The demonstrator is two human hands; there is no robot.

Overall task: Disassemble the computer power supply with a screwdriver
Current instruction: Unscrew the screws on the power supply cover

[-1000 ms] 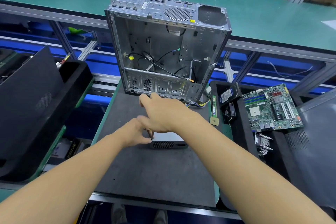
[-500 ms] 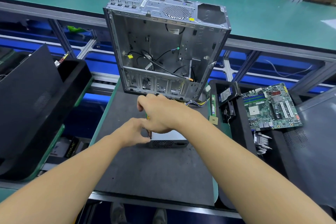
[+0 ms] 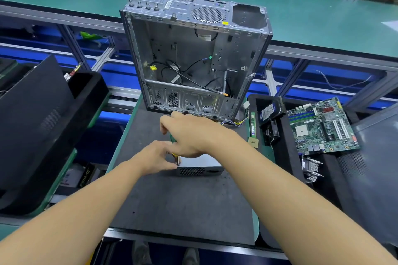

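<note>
Grips the green handle of the screwdriver (image 3: pixel 172 137) with the right grip (image 3: pixel 189 135), fingers curled round it from above. Pinches the shaft near its tip with the left grip (image 3: pixel 155 157). Holds that tip at the near left top corner of the power supply (image 3: pixel 200 168). Has the power supply lying flat on the dark mat (image 3: pixel 183 204) of the worktop (image 3: pixel 123 143), just before the opened computer case (image 3: pixel 193 60) standing upright. Shows, to the right, a memory stick (image 3: pixel 253 123), a processor chip (image 3: pixel 253 142) and a motherboard (image 3: pixel 323 125) across a black tray (image 3: pixel 286 153).
</note>
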